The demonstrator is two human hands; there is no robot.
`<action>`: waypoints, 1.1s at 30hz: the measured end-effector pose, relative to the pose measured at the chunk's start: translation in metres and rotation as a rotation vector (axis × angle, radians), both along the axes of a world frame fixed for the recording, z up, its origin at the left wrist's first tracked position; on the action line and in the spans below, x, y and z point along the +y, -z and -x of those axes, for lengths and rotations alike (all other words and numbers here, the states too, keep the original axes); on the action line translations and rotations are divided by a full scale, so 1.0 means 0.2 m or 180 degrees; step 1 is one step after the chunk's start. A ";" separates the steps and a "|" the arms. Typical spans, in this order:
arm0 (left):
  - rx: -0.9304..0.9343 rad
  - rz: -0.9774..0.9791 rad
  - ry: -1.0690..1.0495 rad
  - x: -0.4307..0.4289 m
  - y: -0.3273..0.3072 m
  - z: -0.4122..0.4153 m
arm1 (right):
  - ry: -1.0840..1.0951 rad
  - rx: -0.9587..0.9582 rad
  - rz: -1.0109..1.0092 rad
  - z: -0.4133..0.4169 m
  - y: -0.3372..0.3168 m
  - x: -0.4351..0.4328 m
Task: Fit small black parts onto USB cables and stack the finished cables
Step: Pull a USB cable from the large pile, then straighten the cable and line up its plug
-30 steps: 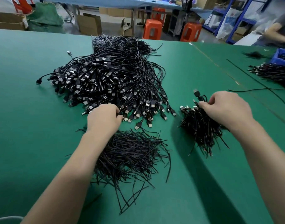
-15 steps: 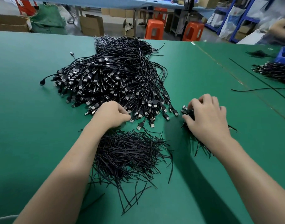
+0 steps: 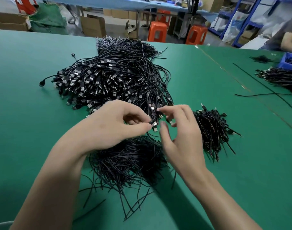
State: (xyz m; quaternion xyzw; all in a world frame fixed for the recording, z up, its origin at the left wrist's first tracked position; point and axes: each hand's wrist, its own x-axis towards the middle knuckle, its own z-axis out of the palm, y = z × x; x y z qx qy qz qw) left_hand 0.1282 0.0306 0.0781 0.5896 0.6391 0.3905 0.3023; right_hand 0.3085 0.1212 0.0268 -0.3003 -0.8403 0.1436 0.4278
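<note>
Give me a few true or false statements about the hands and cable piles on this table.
1. The left hand pinches a USB plug. True.
2. The right hand rests on the small pile. False: it hovers beside the left hand, apart from that pile.
3. The table is red. False: it is green.
4. Two orange stools stand beyond the table. True.
</note>
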 end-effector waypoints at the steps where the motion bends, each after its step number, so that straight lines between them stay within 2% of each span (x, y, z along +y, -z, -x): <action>1: 0.0018 -0.0044 0.0096 -0.02 -0.02 -0.01 | -0.0001 -0.0046 -0.0037 0.00 0.00 0.00; 3: -0.0026 -0.0173 0.0318 -0.03 -0.05 -0.03 | -0.0252 -0.0302 -0.0187 -0.01 -0.01 0.00; 5: -0.0240 -0.0313 0.0499 -0.04 -0.07 -0.06 | -0.0665 -0.0307 -0.0026 0.00 -0.02 -0.02; 8: -0.0488 -0.0545 0.0446 -0.04 -0.08 -0.07 | -0.0991 0.0098 0.0564 0.02 -0.06 -0.05; 13: -0.0578 -0.0785 0.0019 0.01 -0.03 -0.09 | -0.1162 0.0496 0.1608 0.02 -0.09 -0.06; 16: -0.0519 -0.0624 -0.0234 0.07 0.03 -0.13 | -0.1332 0.1088 0.2203 0.01 -0.14 -0.05; 22: -0.0033 -0.0248 0.0351 0.11 0.13 -0.15 | -0.1548 0.1851 0.2646 -0.05 -0.23 0.00; 25: 0.0152 -0.0478 0.0303 0.13 0.15 -0.18 | -0.0993 0.1884 0.2409 -0.08 -0.25 0.03; 28: 0.0407 -0.0747 0.0037 0.13 0.16 -0.18 | 0.0040 0.2150 0.2236 -0.14 -0.27 0.08; 29: 0.0550 -0.0774 -0.0033 0.13 0.15 -0.17 | 0.0433 0.2190 0.1951 -0.18 -0.28 0.10; 31: 0.0865 -0.0756 -0.0048 0.12 0.14 -0.16 | 0.0953 0.1780 0.0866 -0.26 -0.28 0.15; 32: 0.0959 -0.0776 -0.0007 0.12 0.13 -0.16 | 0.0930 0.1305 0.0447 -0.29 -0.28 0.16; 33: 0.1004 -0.0840 0.0050 0.11 0.12 -0.16 | 0.0698 0.0832 0.0338 -0.29 -0.27 0.16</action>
